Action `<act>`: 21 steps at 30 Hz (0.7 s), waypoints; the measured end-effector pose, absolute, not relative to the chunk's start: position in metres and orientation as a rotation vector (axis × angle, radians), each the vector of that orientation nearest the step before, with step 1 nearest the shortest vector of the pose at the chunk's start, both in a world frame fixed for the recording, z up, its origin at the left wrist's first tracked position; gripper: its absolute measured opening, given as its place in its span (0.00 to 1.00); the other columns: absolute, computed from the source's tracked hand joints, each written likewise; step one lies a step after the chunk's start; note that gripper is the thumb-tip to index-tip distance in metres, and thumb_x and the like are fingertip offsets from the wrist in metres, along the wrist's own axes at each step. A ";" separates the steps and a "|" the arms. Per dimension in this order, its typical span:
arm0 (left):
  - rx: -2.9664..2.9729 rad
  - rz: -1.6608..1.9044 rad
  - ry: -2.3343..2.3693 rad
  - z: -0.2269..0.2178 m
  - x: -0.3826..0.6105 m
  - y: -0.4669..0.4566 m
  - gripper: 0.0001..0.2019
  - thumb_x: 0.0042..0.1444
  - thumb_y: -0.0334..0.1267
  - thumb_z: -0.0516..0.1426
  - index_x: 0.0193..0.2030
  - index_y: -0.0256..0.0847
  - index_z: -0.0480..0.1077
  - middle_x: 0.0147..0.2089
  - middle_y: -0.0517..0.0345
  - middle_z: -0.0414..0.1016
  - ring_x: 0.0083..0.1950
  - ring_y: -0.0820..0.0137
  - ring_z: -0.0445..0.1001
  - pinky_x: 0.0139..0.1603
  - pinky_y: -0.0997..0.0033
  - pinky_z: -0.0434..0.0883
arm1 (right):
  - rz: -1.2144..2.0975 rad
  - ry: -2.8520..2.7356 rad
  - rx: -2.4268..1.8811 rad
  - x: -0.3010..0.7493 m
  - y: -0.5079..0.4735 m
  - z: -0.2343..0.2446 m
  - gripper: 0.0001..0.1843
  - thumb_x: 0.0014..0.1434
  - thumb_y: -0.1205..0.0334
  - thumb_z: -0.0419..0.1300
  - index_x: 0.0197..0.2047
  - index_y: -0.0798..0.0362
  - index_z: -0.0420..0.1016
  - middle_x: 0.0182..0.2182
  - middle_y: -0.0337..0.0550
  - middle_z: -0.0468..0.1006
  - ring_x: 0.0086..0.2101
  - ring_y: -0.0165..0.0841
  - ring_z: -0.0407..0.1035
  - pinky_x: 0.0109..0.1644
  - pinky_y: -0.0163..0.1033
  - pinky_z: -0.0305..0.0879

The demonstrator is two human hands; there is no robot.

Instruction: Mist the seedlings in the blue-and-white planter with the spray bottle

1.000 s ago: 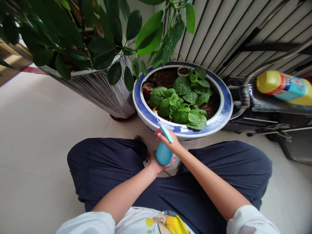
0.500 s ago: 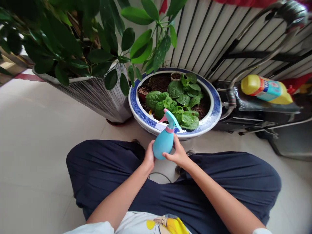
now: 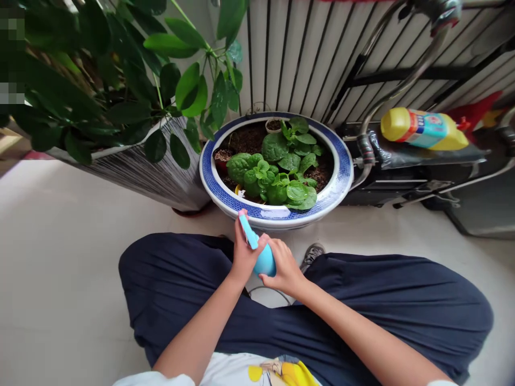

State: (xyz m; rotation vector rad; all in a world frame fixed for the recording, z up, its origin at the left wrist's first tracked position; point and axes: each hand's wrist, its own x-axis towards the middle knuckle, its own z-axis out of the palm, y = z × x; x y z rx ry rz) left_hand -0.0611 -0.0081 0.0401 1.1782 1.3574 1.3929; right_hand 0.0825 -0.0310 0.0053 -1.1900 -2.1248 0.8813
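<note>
A light blue spray bottle [image 3: 266,262] with a pink-tipped spray head is held over my lap, its head tilted up and to the left. Around its neck, just below the spray head, my left hand [image 3: 243,251] is closed, and the trigger is mostly hidden by the fingers. My right hand [image 3: 285,264] grips the rounded body from the right side. Just beyond both hands stands a wide blue-and-white ceramic pot [image 3: 341,181]. Leafy green plants [image 3: 277,174] grow in its dark soil, and their leaves look wet.
At the left is a tall grey planter [image 3: 173,171] with a large leafy plant [image 3: 120,91]. To the right, a yellow bottle [image 3: 426,130] lies on a black platform beside a bent metal tube frame [image 3: 396,96]. Behind the pot runs a white ribbed radiator [image 3: 289,59].
My left hand has shifted from the bottle's body up to its neck and spray head. The spray bottle has turned, come closer to me and tilted left. The view has shifted slightly.
</note>
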 end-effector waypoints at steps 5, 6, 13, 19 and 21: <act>1.270 1.338 1.671 0.051 -0.072 -0.011 0.19 0.59 0.44 0.59 0.55 0.41 0.65 0.49 0.47 0.77 0.52 0.61 0.77 0.58 0.58 0.69 | 0.993 -2.208 -1.248 0.069 -0.043 0.000 0.55 0.47 0.53 0.69 0.71 0.54 0.45 0.56 0.60 0.66 0.53 0.53 0.62 0.54 0.58 0.64; 1.256 1.336 1.725 0.049 -0.077 -0.009 0.17 0.59 0.45 0.58 0.53 0.40 0.67 0.47 0.48 0.78 0.49 0.62 0.78 0.55 0.60 0.71 | 1.010 -2.217 -1.249 0.067 -0.043 -0.001 0.55 0.48 0.51 0.69 0.71 0.55 0.45 0.57 0.61 0.66 0.54 0.53 0.62 0.54 0.58 0.64; 0.918 1.394 1.723 0.028 -0.119 0.014 0.22 0.59 0.54 0.56 0.51 0.39 0.71 0.47 0.47 0.80 0.51 0.61 0.79 0.49 0.65 0.74 | 1.148 -2.248 -1.296 0.054 -0.042 0.004 0.40 0.62 0.56 0.56 0.73 0.52 0.45 0.64 0.58 0.62 0.59 0.50 0.61 0.59 0.59 0.61; 0.866 1.355 1.786 0.033 -0.129 0.016 0.26 0.59 0.57 0.54 0.53 0.37 0.72 0.43 0.47 0.80 0.46 0.63 0.80 0.34 0.73 0.71 | 1.383 -2.132 -1.216 0.030 -0.027 -0.020 0.51 0.54 0.47 0.64 0.72 0.55 0.46 0.70 0.58 0.53 0.66 0.52 0.50 0.68 0.59 0.48; 0.835 1.370 1.813 0.037 -0.129 0.017 0.24 0.58 0.55 0.55 0.51 0.37 0.73 0.39 0.50 0.80 0.41 0.65 0.79 0.32 0.73 0.70 | 1.618 -1.941 -1.185 0.023 -0.015 -0.034 0.62 0.46 0.43 0.69 0.73 0.56 0.41 0.70 0.60 0.49 0.67 0.53 0.48 0.69 0.58 0.47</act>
